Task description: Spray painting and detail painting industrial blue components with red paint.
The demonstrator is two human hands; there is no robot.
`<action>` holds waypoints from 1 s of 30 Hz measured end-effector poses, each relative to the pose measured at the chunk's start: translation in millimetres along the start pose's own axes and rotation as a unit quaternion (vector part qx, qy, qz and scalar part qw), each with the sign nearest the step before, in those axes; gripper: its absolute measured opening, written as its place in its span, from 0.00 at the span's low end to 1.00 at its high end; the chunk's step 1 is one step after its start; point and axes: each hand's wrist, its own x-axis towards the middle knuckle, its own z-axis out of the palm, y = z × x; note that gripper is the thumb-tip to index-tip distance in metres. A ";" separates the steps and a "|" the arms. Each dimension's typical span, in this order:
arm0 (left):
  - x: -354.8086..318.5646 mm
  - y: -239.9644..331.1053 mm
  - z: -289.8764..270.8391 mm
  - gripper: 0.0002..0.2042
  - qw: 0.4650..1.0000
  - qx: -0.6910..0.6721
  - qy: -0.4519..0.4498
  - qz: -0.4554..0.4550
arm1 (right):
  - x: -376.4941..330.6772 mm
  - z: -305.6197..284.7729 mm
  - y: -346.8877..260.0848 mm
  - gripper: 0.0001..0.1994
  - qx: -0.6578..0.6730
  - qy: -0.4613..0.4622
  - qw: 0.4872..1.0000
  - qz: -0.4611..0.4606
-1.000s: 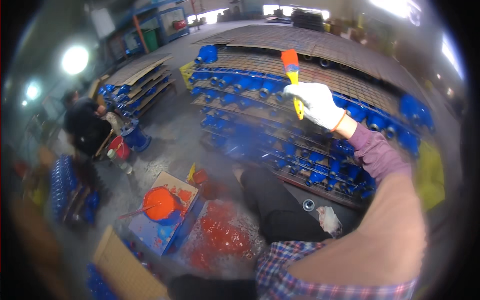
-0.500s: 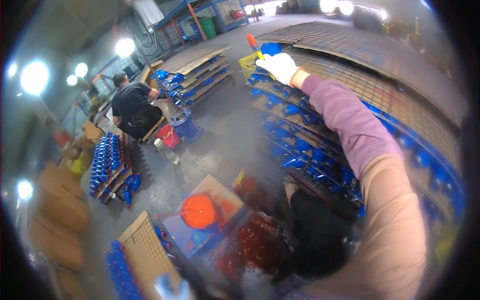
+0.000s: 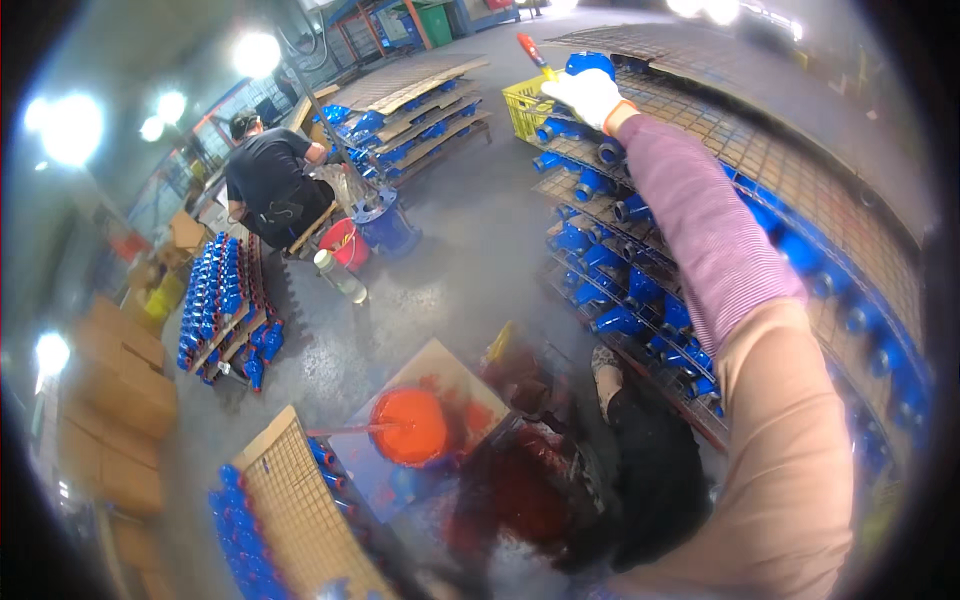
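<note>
The right hand (image 3: 590, 95), in a white glove with an orange cuff, stretches far out toward one o'clock with its fingers clamped round the yellow handle of a paintbrush (image 3: 533, 52). The brush's red-tipped end points up toward eleven o'clock, over a blue valve fitting (image 3: 590, 64) at the top corner of the wire racks (image 3: 640, 250). A yellow crate (image 3: 522, 103) sits just beside the glove, at its nine o'clock.

The left hand is out of view, so its fingers cannot be told.

The open bucket of red-orange paint (image 3: 410, 427) stands on a cardboard sheet (image 3: 450, 375) at six o'clock, well apart from the brush.

The work looks well under way rather than near done: many blue fittings fill the rack layers, and whether they already carry red touches is probably too blurred to tell.

At ten o'clock a co-worker (image 3: 270, 185) in black crouches by more blue fittings.
</note>
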 end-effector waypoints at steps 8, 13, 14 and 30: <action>-8.7 28.8 -6.8 0.22 0.996 -0.002 0.022 0.086 | -82.6 -127.2 -69.6 0.11 -0.058 0.073 0.971 -0.218; -11.1 39.5 3.6 0.13 0.978 -0.080 0.064 0.184 | -144.4 -217.2 -153.9 0.13 0.266 -0.041 0.918 -0.293; -11.1 42.6 0.4 0.13 0.977 -0.081 0.045 0.195 | -154.2 -227.3 -174.4 0.14 0.375 -0.080 0.867 -0.318; -54.3 98.9 38.6 0.57 0.625 -0.730 -0.273 -0.049 | -293.6 -165.8 -413.2 0.18 0.690 -0.507 0.497 -0.143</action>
